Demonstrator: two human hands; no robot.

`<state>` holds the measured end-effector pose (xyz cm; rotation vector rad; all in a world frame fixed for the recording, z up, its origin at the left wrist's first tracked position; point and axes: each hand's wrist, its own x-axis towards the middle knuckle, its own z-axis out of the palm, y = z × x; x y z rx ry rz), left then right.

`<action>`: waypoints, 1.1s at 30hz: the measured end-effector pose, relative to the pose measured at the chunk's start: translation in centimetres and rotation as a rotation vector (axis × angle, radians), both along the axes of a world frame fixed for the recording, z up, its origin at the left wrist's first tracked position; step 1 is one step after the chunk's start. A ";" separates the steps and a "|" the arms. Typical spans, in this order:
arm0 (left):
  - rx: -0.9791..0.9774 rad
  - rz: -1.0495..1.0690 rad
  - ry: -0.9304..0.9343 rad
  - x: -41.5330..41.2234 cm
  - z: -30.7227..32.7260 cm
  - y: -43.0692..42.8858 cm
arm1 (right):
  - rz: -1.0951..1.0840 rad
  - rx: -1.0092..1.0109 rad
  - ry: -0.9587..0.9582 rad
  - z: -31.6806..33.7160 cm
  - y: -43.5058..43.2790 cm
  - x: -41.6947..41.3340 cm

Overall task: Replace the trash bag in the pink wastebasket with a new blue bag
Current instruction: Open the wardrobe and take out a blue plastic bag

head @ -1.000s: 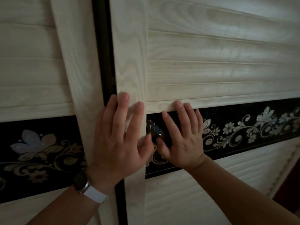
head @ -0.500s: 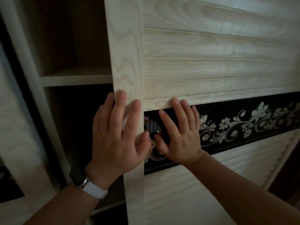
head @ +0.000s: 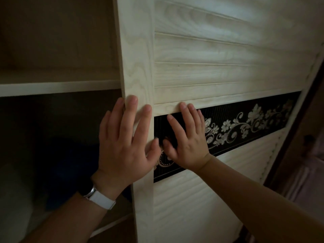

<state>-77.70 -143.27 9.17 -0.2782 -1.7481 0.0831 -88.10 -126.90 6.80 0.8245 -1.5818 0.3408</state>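
Note:
Both my hands press flat against a pale wooden sliding wardrobe door [head: 201, 71]. My left hand [head: 124, 141], with a white-strapped watch on the wrist, lies on the door's upright frame, fingers spread. My right hand [head: 187, 139] rests on the black floral band [head: 245, 123] of the door, fingers apart. Neither hand holds anything. The pink wastebasket and a blue bag are not clearly in view; a dark bluish shape [head: 70, 169] sits in the dim lower compartment.
The open wardrobe shows a pale shelf [head: 57, 88] with a dark compartment above and below it. A whitish soft item [head: 14, 199] lies at the lower left. A dark door frame and a dim room [head: 310, 163] are at the far right.
The door has slid to the right under my hands, and the other door has left the view. The wardrobe's shelf and dark compartments are now exposed on the left.

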 end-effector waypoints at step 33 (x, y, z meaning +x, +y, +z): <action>-0.010 -0.095 -0.271 2.2 -4.6 -1.4 | 0.134 0.056 -0.162 1.0 2.3 6.4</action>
